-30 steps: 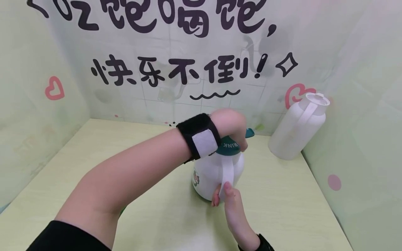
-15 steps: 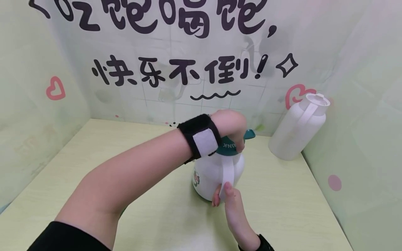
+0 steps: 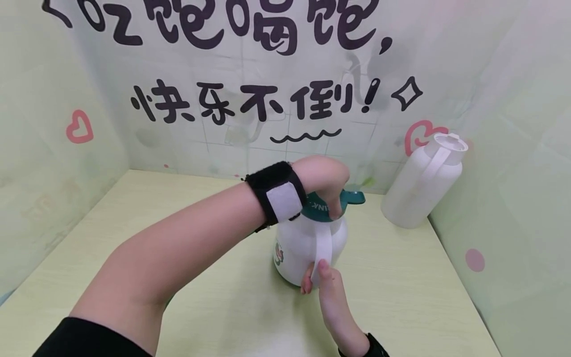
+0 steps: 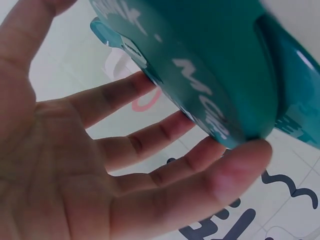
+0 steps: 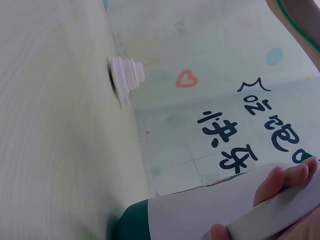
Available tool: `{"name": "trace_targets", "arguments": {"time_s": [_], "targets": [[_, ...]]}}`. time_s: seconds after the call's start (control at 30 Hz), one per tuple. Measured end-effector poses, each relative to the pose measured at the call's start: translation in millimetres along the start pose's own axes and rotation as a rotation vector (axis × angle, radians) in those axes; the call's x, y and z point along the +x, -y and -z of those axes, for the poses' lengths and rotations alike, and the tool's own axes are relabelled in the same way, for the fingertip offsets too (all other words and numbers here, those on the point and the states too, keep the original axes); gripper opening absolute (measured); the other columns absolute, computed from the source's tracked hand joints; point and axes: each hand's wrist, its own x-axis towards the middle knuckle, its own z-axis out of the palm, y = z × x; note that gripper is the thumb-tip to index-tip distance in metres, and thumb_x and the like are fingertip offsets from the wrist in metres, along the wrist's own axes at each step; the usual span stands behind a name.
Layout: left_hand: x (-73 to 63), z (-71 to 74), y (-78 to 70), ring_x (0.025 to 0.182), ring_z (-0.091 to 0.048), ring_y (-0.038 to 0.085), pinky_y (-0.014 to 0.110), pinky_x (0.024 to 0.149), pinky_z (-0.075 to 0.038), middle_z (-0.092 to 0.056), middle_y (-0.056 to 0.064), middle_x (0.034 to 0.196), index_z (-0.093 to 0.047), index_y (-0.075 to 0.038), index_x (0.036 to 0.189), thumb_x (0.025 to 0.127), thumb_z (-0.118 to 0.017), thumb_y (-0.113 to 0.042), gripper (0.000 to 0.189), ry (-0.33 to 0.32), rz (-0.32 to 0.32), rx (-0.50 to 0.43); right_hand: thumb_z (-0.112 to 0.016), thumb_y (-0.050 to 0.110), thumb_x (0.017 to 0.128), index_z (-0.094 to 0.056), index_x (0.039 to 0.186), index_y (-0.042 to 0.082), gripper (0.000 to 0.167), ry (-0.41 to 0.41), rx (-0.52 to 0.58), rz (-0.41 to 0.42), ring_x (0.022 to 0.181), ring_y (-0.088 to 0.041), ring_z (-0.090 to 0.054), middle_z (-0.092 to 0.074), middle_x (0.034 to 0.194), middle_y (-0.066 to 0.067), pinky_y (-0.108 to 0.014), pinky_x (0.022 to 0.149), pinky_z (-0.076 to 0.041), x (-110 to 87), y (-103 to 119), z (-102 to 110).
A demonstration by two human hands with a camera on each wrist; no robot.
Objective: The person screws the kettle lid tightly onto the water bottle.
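A white thermos jug (image 3: 292,243) with a dark green base stands upright on the table. From above, my left hand (image 3: 323,176) grips its green lid (image 3: 318,210), which carries white lettering. Several fingertips touch the lid's edge in the left wrist view, around the green lid (image 4: 220,75). Low on the jug's handle (image 3: 323,240), my right hand (image 3: 333,300) holds on, thumb on the outside. The right wrist view shows the fingers of my right hand (image 5: 295,182) wrapped round the white handle (image 5: 265,217).
A white bottle-shaped jug (image 3: 421,186) with a handle stands at the back right. On the table (image 5: 50,125) lies a white stepped stopper-like piece (image 5: 127,75), seen in the right wrist view. Printed sheets (image 3: 178,139) enclose the table at the back and sides.
My left hand has turned slightly with the green lid, its wrist shifting left. The lid's green tab has swung rightward and a little nearer. My right hand and the jug body stay put.
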Motion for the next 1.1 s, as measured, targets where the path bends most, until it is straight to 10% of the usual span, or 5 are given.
{"name": "trace_targets", "arguments": {"time_s": [0.43, 1.1], "targets": [[1.3, 2.7, 6.0, 0.093, -0.054, 0.016, 0.028, 0.077, -0.047, -0.060, -0.002, 0.103, -0.062, -0.015, 0.111, 0.076, -0.081, -0.030, 0.043, 0.006, -0.133, 0.062, -0.024, 0.042, 0.105, -0.046, 0.064, -0.005, 0.066, 0.003, 0.005, 0.000, 0.057, -0.023, -0.052, -0.046, 0.058, -0.014, -0.029, 0.068, -0.043, -0.2, -0.2, -0.1], [0.9, 5.0, 8.8, 0.100, -0.050, 0.017, 0.030, 0.081, -0.047, -0.056, -0.003, 0.114, -0.057, -0.019, 0.129, 0.075, -0.082, -0.027, 0.059, 0.036, -0.161, 0.058, -0.022, 0.040, 0.105, -0.046, 0.063, -0.002, 0.065, 0.017, -0.016, 0.016, 0.056, -0.023, -0.051, -0.045, 0.058, -0.014, -0.030, 0.068, -0.042, 0.6, -2.4, 1.0]]}}
